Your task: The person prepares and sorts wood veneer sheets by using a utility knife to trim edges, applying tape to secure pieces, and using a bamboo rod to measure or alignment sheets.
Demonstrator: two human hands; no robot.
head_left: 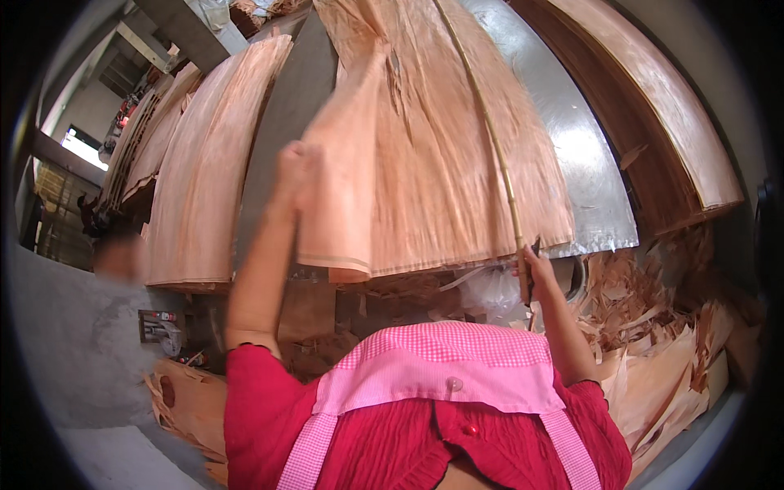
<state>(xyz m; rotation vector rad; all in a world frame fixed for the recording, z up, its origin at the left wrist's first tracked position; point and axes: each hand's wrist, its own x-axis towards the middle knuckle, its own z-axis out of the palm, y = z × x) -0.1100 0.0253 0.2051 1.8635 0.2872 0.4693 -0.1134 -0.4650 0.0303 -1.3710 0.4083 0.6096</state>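
Note:
A wide pinkish wood veneer sheet (441, 163) lies on a grey metal sheet (584, 163) in front of me, its left part folded over in a strip (339, 212). My left hand (296, 167), blurred, is closed on the left edge of that folded strip. At the near right edge, my right hand (531, 261) is closed around a long thin bamboo stick (502, 163), which runs across the veneer toward the far side. A dark tool (535, 245), too small to make out, is also in that hand.
Stacks of veneer stand at the left (204, 163) and right (670, 114). Torn veneer scraps (637, 327) lie heaped below the work surface. A concrete wall (65, 327) is at the lower left, with shelving and a window beyond the left stack.

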